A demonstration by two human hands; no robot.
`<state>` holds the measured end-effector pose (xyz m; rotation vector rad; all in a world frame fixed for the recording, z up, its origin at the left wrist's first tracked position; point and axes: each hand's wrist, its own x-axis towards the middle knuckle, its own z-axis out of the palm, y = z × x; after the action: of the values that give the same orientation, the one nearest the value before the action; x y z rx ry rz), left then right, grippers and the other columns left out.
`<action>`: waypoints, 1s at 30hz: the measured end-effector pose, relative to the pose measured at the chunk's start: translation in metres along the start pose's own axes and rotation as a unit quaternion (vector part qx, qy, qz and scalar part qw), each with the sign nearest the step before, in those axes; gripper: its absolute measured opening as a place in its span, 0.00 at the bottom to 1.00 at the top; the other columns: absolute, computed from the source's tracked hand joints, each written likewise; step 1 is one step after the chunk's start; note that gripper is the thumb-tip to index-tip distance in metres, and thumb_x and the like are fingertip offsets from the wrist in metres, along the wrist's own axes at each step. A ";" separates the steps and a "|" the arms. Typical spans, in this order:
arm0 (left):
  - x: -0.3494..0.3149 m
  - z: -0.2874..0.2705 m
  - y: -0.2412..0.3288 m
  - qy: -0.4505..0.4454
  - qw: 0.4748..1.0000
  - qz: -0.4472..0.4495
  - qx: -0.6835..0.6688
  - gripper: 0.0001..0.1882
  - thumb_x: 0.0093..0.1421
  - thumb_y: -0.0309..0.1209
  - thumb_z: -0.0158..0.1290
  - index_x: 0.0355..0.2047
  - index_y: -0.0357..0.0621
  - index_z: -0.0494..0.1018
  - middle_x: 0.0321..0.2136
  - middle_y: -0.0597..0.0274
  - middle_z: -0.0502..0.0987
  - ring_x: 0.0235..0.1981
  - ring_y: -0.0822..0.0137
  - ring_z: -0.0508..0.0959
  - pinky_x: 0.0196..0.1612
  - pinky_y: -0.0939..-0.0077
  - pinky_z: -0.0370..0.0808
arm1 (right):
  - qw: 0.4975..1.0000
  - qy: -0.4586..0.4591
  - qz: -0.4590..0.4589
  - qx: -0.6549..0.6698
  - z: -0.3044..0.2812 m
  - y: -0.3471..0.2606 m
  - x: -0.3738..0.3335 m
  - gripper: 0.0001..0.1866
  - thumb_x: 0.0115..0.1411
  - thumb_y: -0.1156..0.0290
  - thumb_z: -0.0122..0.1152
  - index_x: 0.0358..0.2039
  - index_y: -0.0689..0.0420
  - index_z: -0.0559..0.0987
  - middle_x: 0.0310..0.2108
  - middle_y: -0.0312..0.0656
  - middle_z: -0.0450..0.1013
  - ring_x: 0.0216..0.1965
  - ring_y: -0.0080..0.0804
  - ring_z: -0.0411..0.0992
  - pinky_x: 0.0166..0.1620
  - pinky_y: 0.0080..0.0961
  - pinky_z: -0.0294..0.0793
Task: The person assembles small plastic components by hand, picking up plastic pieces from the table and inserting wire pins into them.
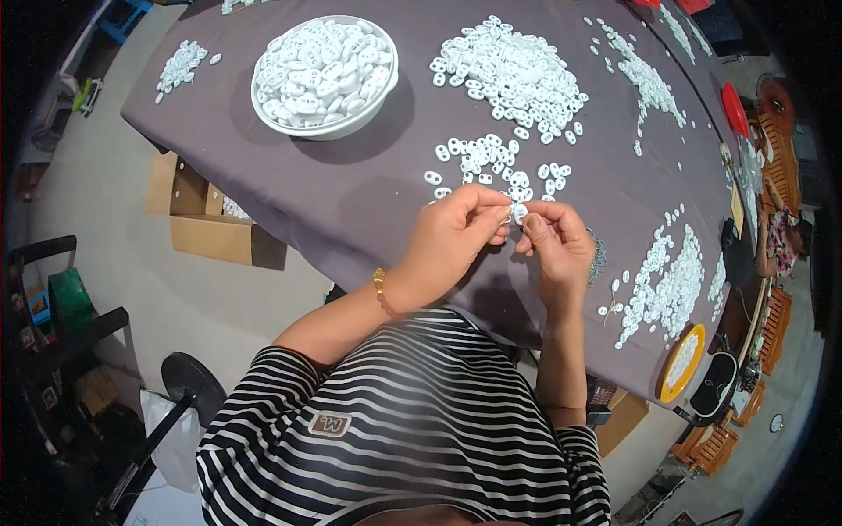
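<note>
Both my hands meet over the near part of the table, pinching one small white oval piece with two dark holes. Thumb and forefinger of my left hand close at its left edge; whether they also grip something thinner is too small to tell. From the right, my right hand holds the piece between thumb and forefinger. Just beyond the fingertips lies a loose group of similar white pieces, a few partly hidden by my hands. A grey-green coil of thin strands shows beside my right hand.
A white bowl heaped with white pieces stands far left of my hands. A large pile lies beyond, another to the right. A yellow-rimmed dish sits near the right edge of the grey-clothed table. An open cardboard box is at left.
</note>
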<state>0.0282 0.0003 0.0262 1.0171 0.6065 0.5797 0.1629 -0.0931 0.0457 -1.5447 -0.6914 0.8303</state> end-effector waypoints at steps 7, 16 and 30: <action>0.002 0.002 -0.004 -0.007 0.994 -0.030 -0.107 0.11 0.66 0.26 0.52 0.45 0.32 0.72 0.40 0.54 0.79 0.38 0.68 0.81 0.43 0.77 0.80 | 1.000 0.014 -0.022 0.000 0.004 0.001 -0.003 0.08 0.64 0.74 0.58 0.40 0.64 0.79 0.29 0.34 0.75 0.25 0.15 0.68 0.29 0.12 0.66; 0.007 0.008 -0.015 -0.019 0.983 -0.060 -0.175 0.12 0.65 0.26 0.52 0.47 0.32 0.70 0.42 0.50 0.78 0.42 0.65 0.80 0.46 0.72 0.80 | 0.985 0.077 -0.110 -0.108 0.013 0.000 -0.010 0.08 0.64 0.78 0.57 0.41 0.65 0.80 0.33 0.35 0.73 0.27 0.16 0.67 0.32 0.13 0.68; 0.006 0.007 -0.009 -0.050 0.990 -0.075 -0.112 0.11 0.65 0.28 0.53 0.47 0.36 0.72 0.41 0.57 0.79 0.40 0.70 0.80 0.40 0.76 0.79 | 0.985 0.086 -0.091 -0.120 0.005 0.002 -0.015 0.08 0.64 0.77 0.58 0.41 0.64 0.80 0.35 0.36 0.71 0.25 0.15 0.64 0.29 0.13 0.65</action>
<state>0.0388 -0.0035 0.0194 0.7767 0.5115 0.4502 0.1499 -0.1026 0.0453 -1.7150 -0.8129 0.4836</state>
